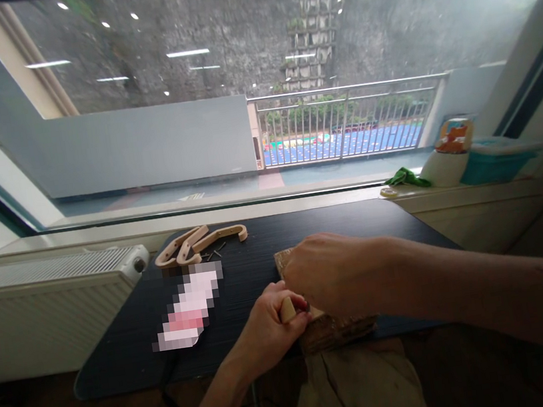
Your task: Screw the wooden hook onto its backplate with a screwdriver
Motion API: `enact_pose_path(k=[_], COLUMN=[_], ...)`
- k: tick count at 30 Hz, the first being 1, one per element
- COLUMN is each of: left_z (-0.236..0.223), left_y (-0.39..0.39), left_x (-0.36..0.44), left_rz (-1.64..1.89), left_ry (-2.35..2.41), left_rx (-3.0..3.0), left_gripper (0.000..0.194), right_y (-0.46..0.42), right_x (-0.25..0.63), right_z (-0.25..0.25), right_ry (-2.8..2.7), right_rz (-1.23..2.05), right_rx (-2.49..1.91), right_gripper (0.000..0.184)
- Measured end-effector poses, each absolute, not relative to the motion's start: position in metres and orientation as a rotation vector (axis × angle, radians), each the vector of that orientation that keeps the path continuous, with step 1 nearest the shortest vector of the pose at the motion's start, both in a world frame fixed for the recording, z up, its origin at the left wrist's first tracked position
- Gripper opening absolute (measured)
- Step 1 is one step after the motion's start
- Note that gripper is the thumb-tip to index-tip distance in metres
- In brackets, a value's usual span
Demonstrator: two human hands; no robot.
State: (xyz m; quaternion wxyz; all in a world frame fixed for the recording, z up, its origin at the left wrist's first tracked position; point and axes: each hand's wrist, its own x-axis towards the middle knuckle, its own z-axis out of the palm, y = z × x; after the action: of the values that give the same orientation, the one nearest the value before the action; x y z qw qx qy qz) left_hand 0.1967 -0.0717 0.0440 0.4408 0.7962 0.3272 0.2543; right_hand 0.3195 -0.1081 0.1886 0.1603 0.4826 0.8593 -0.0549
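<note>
My left hand is closed around a pale wooden hook; only its blunt end shows between the fingers, in the same wood as the hooks on the table. Right beside it, my right hand is curled into a fist, palm down, and hides whatever it grips. A small dark tip shows between the hands, too little to name. Under both hands lies a rough-edged brown wooden board, close to the table's near edge. It is largely covered by my right hand and forearm.
Bent wooden hooks with drilled holes lie at the back left of the black table, with several screws beside them. A blurred-out pinkish flat object lies nearer. A radiator stands left; a green cloth and teal box sit on the sill.
</note>
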Motion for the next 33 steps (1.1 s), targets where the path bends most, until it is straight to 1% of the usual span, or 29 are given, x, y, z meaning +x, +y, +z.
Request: enact_pose_path(k=[1,5,8,12,14,19,24,29,33], left_z=[0.044,0.046,0.047,0.047,0.047,0.044,0.044,0.045,0.044], left_y=[-0.072,-0.071,-0.071,-0.071,-0.071,-0.071,-0.071,-0.070,-0.069], left_x=[0.197,0.197,0.197,0.199,0.199,0.198,0.198,0.199,0.198], left_rz=[0.641,0.673,0.673,0.690,0.688,0.673,0.677,0.701,0.700], left_ry=[0.803,0.752,0.750,0.812,0.830,0.836,0.829,0.784,0.820], left_rx=[1.976,2.007,2.022,2.010,2.012,2.006,1.983,2.008,2.012], left_gripper=[0.007,0.005,0.003,0.003,0.002,0.003,0.004,0.003,0.003], right_y=[-0.109,-0.113,-0.114,-0.111,-0.108,-0.103,-0.100,-0.104,-0.109], right_x=[0.320,0.329,0.332,0.328,0.326,0.324,0.324,0.325,0.321], right_z=[0.190,0.191,0.192,0.193,0.192,0.188,0.190,0.197,0.198], right_ry=[2.428,2.465,2.449,2.392,2.391,2.417,2.389,2.378,2.393], right_rz=[-0.132,-0.043,-0.020,0.011,0.002,-0.045,-0.050,-0.033,-0.083], right_rx=[1.382,1.394,1.396,1.376,1.352,1.271,1.295,1.365,1.395], right_gripper=[0.004,0.014,0.011,0.019,0.020,0.014,0.011,0.010,0.012])
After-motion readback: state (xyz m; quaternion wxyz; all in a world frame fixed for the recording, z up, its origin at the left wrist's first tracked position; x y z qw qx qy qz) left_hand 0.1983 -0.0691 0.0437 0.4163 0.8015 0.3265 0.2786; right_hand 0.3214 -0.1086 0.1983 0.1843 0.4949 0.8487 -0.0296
